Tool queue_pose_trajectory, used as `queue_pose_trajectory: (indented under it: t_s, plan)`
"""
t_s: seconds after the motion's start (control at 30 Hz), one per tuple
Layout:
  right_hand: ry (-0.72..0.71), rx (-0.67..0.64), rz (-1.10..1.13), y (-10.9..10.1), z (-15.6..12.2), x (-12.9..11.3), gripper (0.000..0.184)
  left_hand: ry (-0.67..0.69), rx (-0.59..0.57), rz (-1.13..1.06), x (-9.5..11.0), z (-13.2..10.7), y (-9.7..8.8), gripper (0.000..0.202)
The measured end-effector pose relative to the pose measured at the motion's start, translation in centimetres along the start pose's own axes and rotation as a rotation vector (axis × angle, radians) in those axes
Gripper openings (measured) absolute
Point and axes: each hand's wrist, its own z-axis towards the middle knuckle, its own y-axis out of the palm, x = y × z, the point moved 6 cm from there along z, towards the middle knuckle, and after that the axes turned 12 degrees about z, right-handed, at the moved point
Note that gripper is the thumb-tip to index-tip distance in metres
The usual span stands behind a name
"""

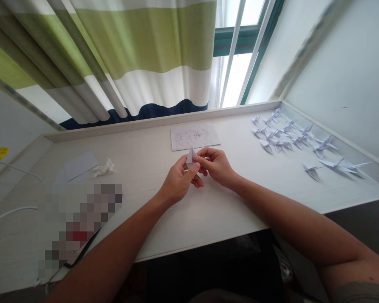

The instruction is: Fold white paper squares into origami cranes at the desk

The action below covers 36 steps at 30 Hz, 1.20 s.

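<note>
Over a white desk [208, 223] near curtains [145, 42], both hands [177, 180] [220, 166] pinch seemingly folded paper [190, 159].

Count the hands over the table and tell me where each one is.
2: the left hand holds the folded paper from the left, and the right hand grips it from the right. Neither is wholly hidden; no others show.

You hold a folded white paper [190, 160] with the fingers of both your left hand [177, 180] and right hand [220, 167], over the middle of the desk [189, 223]. Folded paper birds [300, 141] spread along its right edge toward the far right corner; a printed sheet [194, 138] lies near the far edge.
</note>
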Motion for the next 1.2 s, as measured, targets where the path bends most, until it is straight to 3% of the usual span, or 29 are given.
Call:
queue_pose_trajectory:
  t_s: [0.17, 0.3, 0.43, 0.67, 0.83, 1.2]
  plan:
    - [-0.004, -0.022, 0.018, 0.2, 0.0, 0.1, 0.046, 0.057, 0.031, -0.003, 0.0, 0.1, -0.1, 0.033]
    - [0.001, -0.057, 0.033, 0.2, -0.1, 0.2, 0.046, 0.024, 0.025, -0.055, 0.0, 0.0, -0.1, 0.035]
    - [-0.041, -0.011, 0.052, -0.1, 0.0, 0.0, 0.047, -0.025, 0.005, -0.138, 0.2, -0.1, -0.2, 0.045]
    - [-0.044, 0.015, -0.004, -0.3, -0.2, 0.1, 0.048, -0.068, 0.076, -0.001, -0.5, 0.2, -1.3, 0.053]
    - [0.023, -0.089, -0.012, 0.1, -0.2, 0.7, 0.046, -0.019, 0.147, 0.072, -0.2, 0.1, -1.6, 0.056]
    - [0.004, -0.136, 0.016, 0.7, -0.2, 0.7, 0.043, 0.001, 0.187, 0.141, 0.2, -0.3, -1.7, 0.056]
